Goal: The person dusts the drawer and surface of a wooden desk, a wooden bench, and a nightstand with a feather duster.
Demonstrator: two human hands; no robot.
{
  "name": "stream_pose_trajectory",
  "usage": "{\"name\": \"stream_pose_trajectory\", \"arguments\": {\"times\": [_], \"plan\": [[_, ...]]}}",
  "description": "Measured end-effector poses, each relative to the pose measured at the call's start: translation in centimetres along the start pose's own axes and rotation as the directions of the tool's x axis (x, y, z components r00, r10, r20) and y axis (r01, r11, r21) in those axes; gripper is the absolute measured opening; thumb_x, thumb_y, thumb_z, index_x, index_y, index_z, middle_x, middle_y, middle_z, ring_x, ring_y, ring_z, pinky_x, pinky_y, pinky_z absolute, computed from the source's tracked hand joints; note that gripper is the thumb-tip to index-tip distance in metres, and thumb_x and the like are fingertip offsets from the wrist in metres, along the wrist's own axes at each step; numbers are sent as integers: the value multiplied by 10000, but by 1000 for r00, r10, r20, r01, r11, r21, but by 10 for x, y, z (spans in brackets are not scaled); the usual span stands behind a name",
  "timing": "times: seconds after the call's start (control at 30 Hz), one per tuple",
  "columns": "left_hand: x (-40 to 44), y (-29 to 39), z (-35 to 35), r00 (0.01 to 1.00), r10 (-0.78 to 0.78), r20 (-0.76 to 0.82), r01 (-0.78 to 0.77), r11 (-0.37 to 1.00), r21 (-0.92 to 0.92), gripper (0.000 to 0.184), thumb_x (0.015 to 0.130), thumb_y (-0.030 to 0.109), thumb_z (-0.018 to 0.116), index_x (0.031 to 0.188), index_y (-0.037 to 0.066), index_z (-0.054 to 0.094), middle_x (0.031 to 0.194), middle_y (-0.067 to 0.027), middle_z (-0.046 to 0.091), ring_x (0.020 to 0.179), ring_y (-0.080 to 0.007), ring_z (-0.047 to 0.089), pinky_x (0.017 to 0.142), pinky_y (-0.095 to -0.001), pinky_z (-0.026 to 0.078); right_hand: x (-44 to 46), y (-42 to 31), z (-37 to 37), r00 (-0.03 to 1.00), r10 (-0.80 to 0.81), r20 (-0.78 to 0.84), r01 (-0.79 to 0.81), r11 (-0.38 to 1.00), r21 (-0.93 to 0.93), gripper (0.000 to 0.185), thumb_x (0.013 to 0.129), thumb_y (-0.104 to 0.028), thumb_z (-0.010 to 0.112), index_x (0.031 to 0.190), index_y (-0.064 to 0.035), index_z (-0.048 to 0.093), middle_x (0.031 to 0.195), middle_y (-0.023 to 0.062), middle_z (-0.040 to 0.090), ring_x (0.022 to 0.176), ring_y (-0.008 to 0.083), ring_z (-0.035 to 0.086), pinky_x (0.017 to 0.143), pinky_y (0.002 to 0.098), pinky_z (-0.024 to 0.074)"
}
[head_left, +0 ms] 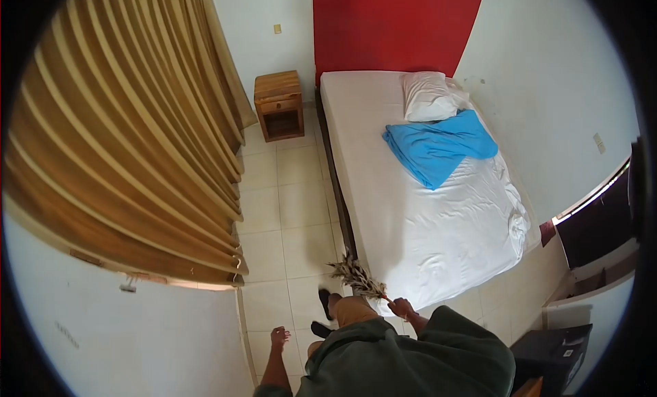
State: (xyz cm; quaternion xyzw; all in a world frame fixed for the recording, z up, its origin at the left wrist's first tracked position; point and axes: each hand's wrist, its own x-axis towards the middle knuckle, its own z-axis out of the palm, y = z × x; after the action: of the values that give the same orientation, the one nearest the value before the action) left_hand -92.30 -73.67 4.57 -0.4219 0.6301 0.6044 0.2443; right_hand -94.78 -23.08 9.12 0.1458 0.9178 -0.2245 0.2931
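My right hand (402, 307) is closed around the handle of a feather duster (358, 276) with brownish-grey feathers. The duster points left and away from me, over the near left corner of the bed (383, 219). Whether its feathers touch the white sheet I cannot tell. Off to the left, my left hand (280, 336) hangs low above the tiled floor, holding nothing, its fingers loosely bent and apart.
A blue cloth (441, 147) and a white pillow (430, 97) lie on the bed, below a red headboard (397, 27). Left of it stands a wooden nightstand (278, 89). Gold curtains (130, 137) hang at left. A black box-like object (554, 352) is at lower right.
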Motion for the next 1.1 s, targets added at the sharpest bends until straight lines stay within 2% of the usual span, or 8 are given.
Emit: {"name": "stream_pose_trajectory", "arguments": {"times": [0.33, 0.43, 0.7, 0.83, 0.93, 1.0, 1.03, 1.1], "plan": [[132, 185, 13, 981, -188, 51, 177, 970, 167, 214, 881, 230, 432, 1007, 82, 521, 887, -110, 623, 751, -217, 616, 668, -406, 467, 149, -86, -22, 988, 150, 22, -152, 981, 117, 537, 856, -474, 412, 858, 2, 661, 900, 244, 627, 877, 430, 586, 815, 476, 457], [166, 251, 32, 966, -216, 143, 207, 975, 78, 181, 885, 227, 414, 960, 108, 528, 883, -99, 613, 750, -213, 609, 685, -413, 456, 235, -125, -62, 1000, 17, 3, -17, 998, 54, 608, 872, -498, 368, 869, 41, 649, 925, 262, 619, 947, 428, 570, 879, 470, 421], [275, 452, 94, 943, 331, -39, -333, 938, -95, 258, 881, 234, 525, 1092, 88, 532, 868, -114, 655, 696, -181, 646, 532, -291, 468, 453, -259, -226, 954, -213, -212, 240, 964, 110, 510, 830, -509, 513, 764, -16, 627, 811, 238, 622, 840, 409, 596, 732, 471, 470], [310, 504, 97, 960, 280, -21, -281, 957, -78, 252, 880, 224, 511, 1076, 67, 538, 859, -122, 652, 689, -191, 646, 536, -307, 481, 526, -321, -279, 958, -132, -256, 179, 969, 171, 488, 838, -476, 517, 743, -4, 597, 820, 245, 625, 834, 414, 596, 720, 471, 467], [380, 486, 68, 985, 164, 52, -160, 984, -79, 311, 818, 290, 588, 960, 13, 588, 793, -153, 651, 655, -222, 647, 564, -398, 518, 572, -348, -295, 992, -97, -83, 111, 976, 190, 469, 825, -444, 535, 669, -4, 582, 608, 141, 601, 573, 283, 613, 528, 418, 479], [374, 509, 62, 913, 366, -177, -265, 866, 425, 271, 744, 250, 555, 795, -3, 637, 707, -158, 652, 602, -267, 644, 603, -378, 530, 595, -341, -285, 996, -91, -22, 93, 975, 203, 507, 815, -493, 530, 640, -21, 592, 535, 91, 556, 434, 209, 523, 435, 386, 429], [392, 513, 57, 980, 47, -192, 28, 928, 372, 252, 735, 217, 534, 781, -8, 638, 721, -153, 657, 581, -258, 641, 595, -360, 530, 594, -340, -286, 984, -145, -101, 159, 976, 151, 537, 799, -522, 544, 612, -21, 587, 523, 99, 547, 422, 210, 499, 429, 392, 403], [413, 548, 55, 993, -111, -47, 116, 983, 143, 181, 775, 158, 526, 819, 14, 625, 726, -135, 651, 553, -240, 636, 510, -398, 519, 586, -347, -297, 999, 38, 28, -41, 988, 148, 566, 777, -544, 555, 644, 4, 609, 543, 139, 553, 502, 245, 534, 504, 416, 405]]}}
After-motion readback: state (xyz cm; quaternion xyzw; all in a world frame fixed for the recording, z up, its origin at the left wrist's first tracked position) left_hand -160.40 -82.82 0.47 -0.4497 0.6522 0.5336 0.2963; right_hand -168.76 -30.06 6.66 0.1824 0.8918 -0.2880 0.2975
